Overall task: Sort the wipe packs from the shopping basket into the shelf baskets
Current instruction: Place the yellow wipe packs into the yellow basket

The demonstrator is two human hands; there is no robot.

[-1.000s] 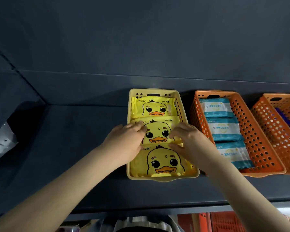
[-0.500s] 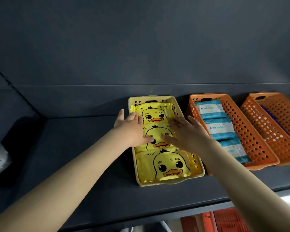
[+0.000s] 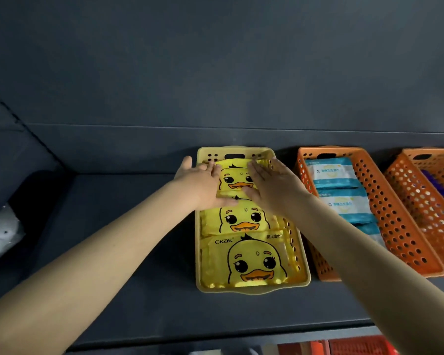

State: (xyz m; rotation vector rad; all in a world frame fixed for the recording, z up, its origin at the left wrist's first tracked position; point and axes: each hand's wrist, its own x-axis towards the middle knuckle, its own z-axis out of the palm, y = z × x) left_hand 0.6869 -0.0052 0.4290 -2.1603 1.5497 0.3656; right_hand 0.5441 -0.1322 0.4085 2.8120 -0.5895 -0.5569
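A yellow basket [image 3: 251, 289] on the dark shelf holds three yellow duck wipe packs in a row: front pack [image 3: 251, 262], middle pack [image 3: 241, 220], back pack [image 3: 237, 176]. My left hand [image 3: 203, 184] lies flat with straight fingers on the left side of the back pack. My right hand [image 3: 272, 184] lies flat on its right side, fingers straight. Both hands press on the pack and hold nothing. Part of the back pack is hidden under my hands.
To the right stands an orange basket [image 3: 400, 226] with several blue-white wipe packs [image 3: 331, 172]. A second orange basket [image 3: 431, 198] at the far right holds a dark purple pack. A red shopping basket [image 3: 356, 347] shows below the shelf edge. A white object [image 3: 0, 234] lies far left.
Both hands slid from the middle pack towards the back of the yellow basket and now lie flat on the rearmost pack. The camera view shifted slightly.
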